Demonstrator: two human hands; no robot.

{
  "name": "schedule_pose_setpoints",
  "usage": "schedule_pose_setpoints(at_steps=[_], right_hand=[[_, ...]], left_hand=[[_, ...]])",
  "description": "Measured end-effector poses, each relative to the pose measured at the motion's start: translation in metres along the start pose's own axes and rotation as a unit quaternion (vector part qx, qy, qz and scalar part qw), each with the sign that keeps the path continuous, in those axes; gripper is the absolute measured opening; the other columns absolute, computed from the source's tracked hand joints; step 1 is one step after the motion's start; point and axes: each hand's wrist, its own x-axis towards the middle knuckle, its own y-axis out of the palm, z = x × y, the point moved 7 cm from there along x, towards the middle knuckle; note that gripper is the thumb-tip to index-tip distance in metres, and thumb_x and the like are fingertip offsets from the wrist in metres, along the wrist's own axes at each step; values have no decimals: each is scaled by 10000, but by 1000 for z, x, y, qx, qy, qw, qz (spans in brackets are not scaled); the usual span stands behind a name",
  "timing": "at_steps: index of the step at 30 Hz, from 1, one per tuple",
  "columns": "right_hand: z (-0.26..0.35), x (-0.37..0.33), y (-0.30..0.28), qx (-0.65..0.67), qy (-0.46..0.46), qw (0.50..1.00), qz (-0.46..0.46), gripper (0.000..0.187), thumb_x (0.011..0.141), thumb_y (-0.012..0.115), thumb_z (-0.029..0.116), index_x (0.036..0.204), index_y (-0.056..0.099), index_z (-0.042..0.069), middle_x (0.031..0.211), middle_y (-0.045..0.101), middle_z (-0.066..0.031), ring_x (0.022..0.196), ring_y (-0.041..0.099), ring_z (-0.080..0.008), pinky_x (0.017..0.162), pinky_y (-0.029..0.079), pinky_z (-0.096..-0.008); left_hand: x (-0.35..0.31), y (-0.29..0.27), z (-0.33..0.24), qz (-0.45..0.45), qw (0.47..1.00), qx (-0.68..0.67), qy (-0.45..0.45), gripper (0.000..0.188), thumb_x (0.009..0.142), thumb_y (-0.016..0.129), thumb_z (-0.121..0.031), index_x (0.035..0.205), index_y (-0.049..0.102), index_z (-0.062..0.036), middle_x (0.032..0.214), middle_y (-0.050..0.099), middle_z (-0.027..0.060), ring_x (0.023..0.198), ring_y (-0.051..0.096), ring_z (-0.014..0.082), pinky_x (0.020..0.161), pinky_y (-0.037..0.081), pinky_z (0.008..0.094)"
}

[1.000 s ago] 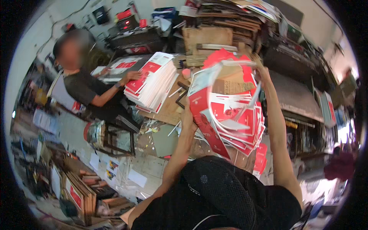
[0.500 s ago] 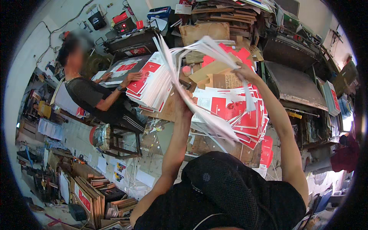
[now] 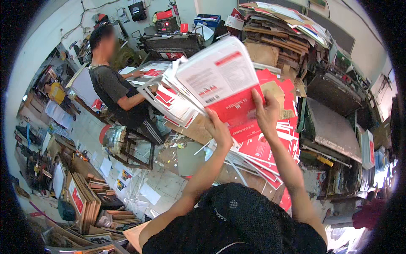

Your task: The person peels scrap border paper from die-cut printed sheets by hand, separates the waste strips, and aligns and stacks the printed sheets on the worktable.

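A thick sheaf of red-and-white printed card sheets (image 3: 224, 76) is raised above the table, tilted with its printed side toward me. My left hand (image 3: 219, 131) grips its lower left edge, thumb on the front. My right hand (image 3: 266, 111) holds the lower right edge, fingers partly hidden behind it. Just below my hands lies a fanned pile of similar red-and-white sheets (image 3: 266, 149). Loose white strips hang at the pile's near left side. To the left, partly covered by the sheaf, is another stack of white-edged sheets (image 3: 179, 111).
A co-worker (image 3: 112, 80) stands at the left by a press (image 3: 169, 44), arms over sheets. A stool (image 3: 135, 146) is behind them. Red cut-out pieces (image 3: 275, 80) lie on the table's far side. Stacked boards (image 3: 270, 36) rise behind; another machine (image 3: 332, 127) stands right.
The white strips that my hands held bent apart are no longer in them; both hands now hold the sheaf up. The co-worker's hand has left the left stack. My view has shifted.
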Motion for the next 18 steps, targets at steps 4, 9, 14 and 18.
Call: schedule_pose_setpoints(at_steps=[4,9,14,18], right_hand=[[-23,4,-22,5,-117,982,-149,313,861,694,247,679,578,20,534,491,29,418,404,-34,375,304,-231],[-20,0,-18,55,-73,990,-112,267,831,726,213,701,600,16,532,524,18,363,417,-38,322,308,-226],[-13,-5,-18,3,-99,991,-85,194,843,711,175,807,649,-5,632,581,24,478,443,-8,408,345,-190],[-15,-6,-17,25,-85,993,-76,216,839,718,184,748,630,9,619,570,30,477,433,-7,413,330,-189]], left_hand=[[-11,6,-16,184,980,70,10,567,966,483,-363,1275,395,105,1241,506,150,1114,487,200,972,363,350],[2,3,-38,141,985,-94,-35,363,945,555,-231,1129,555,82,1074,618,101,951,554,111,840,435,256],[-2,-2,-32,70,990,-106,-62,389,949,553,-263,1120,570,87,1099,622,113,961,565,116,845,448,266],[-3,-5,-22,65,978,-178,-82,535,948,534,-327,1283,421,74,1224,541,154,1077,557,204,927,457,331]])
